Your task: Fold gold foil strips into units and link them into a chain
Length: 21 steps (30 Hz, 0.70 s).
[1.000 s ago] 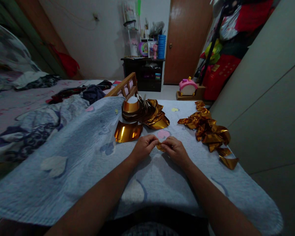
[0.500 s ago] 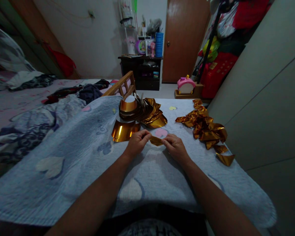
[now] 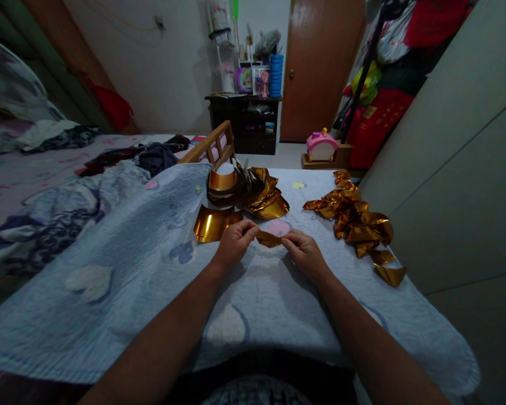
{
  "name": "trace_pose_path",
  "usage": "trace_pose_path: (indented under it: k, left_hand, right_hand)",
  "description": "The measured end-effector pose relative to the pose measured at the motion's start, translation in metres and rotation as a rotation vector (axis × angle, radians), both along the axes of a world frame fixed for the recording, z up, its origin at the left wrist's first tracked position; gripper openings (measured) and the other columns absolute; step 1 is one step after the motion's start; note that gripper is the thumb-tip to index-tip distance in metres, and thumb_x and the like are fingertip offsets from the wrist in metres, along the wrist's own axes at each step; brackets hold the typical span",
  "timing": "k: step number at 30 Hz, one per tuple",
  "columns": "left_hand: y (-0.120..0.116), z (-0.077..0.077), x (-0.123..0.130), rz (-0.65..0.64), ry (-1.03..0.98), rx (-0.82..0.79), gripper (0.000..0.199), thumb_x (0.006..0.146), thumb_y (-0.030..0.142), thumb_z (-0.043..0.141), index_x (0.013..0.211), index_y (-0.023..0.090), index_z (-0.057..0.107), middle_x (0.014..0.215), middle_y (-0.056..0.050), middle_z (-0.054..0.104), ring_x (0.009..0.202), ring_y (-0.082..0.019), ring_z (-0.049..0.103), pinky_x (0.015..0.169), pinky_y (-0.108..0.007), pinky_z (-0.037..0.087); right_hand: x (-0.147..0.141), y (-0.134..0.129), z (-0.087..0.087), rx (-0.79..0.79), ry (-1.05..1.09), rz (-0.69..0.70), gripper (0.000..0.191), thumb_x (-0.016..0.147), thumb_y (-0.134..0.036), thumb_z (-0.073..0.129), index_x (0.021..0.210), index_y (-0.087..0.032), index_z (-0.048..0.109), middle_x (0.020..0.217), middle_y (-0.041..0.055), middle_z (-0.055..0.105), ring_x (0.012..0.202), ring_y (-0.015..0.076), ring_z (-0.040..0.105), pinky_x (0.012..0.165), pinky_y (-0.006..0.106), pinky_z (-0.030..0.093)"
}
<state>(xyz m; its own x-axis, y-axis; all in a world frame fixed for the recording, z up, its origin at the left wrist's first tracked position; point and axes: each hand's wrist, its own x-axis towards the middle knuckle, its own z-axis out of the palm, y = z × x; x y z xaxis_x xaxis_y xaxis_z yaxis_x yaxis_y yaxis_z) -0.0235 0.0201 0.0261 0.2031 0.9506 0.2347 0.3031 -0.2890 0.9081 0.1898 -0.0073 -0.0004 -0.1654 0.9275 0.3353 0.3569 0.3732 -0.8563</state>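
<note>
Blanket (image 3: 152,315) is topped by folded foils (image 3: 354,216) along its right edge, a stack (image 3: 274,209) near its far edge and sheets (image 3: 211,223) beside the stack. In from both edges, a strip (image 3: 269,239) is pinched at opposite ends by the left hand (image 3: 235,243) and right hand (image 3: 307,254).
</note>
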Motion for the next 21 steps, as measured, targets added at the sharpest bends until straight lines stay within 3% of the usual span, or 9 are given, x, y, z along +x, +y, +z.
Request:
trace_pose_path:
  k: [13, 16, 18, 21]
  left_hand:
    - [0.0, -0.002, 0.003, 0.042, -0.045, -0.047, 0.025, 0.085, 0.037, 0.06, 0.069, 0.018, 0.064, 0.062, 0.001, 0.057, 0.061, -0.015, 0.052, 0.062, -0.027, 0.04]
    - [0.001, -0.006, 0.004, 0.038, -0.064, -0.093, 0.026, 0.084, 0.038, 0.061, 0.068, 0.018, 0.063, 0.061, 0.002, 0.054, 0.059, -0.013, 0.049, 0.058, -0.026, 0.038]
    - [0.002, -0.009, 0.005, 0.037, -0.088, -0.123, 0.026, 0.083, 0.039, 0.061, 0.068, 0.018, 0.063, 0.06, 0.002, 0.052, 0.058, -0.013, 0.047, 0.056, -0.025, 0.035]
    - [0.003, -0.014, 0.007, 0.028, -0.126, -0.162, 0.025, 0.083, 0.039, 0.061, 0.069, 0.018, 0.063, 0.059, 0.002, 0.05, 0.057, -0.012, 0.045, 0.054, -0.024, 0.033]
  right_hand:
    - [0.004, 0.003, 0.002, -0.004, 0.016, -0.094, 0.025, 0.087, -0.034, 0.062, 0.066, -0.02, 0.066, 0.069, 0.0021, 0.06, 0.068, 0.0165, 0.056, 0.067, 0.029, 0.043]
    - [0.002, 0.001, 0.0, -0.07, 0.088, -0.097, 0.02, 0.086, -0.037, 0.063, 0.082, -0.019, 0.07, 0.074, 0.002, 0.063, 0.069, 0.0161, 0.056, 0.066, 0.029, 0.044]
    - [-0.001, 0.001, -0.002, -0.148, 0.164, -0.071, 0.026, 0.083, -0.039, 0.065, 0.1, -0.019, 0.069, 0.078, 0.0012, 0.065, 0.067, 0.0151, 0.056, 0.062, 0.028, 0.045]
    - [-0.004, 0.002, -0.006, -0.198, 0.222, -0.013, 0.029, 0.079, -0.037, 0.066, 0.103, -0.019, 0.066, 0.083, 0.0016, 0.067, 0.07, 0.0152, 0.058, 0.063, 0.027, 0.046]
